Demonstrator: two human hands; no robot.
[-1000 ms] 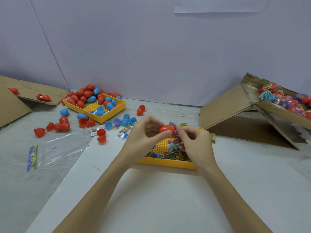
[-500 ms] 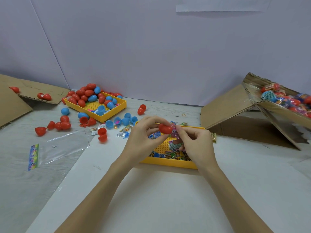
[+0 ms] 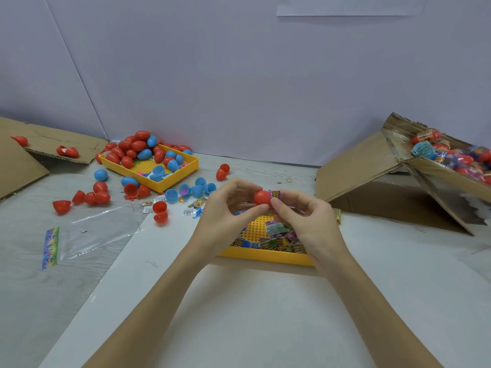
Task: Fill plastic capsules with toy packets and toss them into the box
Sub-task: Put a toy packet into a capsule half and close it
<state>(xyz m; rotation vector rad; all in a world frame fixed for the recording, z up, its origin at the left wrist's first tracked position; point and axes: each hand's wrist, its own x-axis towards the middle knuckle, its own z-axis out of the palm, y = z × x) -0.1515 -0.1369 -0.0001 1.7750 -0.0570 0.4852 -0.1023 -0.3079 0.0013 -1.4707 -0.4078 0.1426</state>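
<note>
The box [image 3: 438, 166] sits tilted at my right, already holding filled capsules. Below my hands is the yellow tray [image 3: 265, 254] of packets. My left hand [image 3: 225, 211] pinches the red capsule half [image 3: 262, 198] above it; my right hand [image 3: 305, 216] pinches a toy packet [image 3: 275, 194] at its mouth. The shell looks light, stiff and slick, so I should grip its sides; the packet looks soft and crinkly.

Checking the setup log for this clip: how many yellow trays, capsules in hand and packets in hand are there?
yellow trays: 2
red capsule, pinched in the left hand: 1
packet, pinched by the right hand against the capsule: 1
Total: 4
</note>
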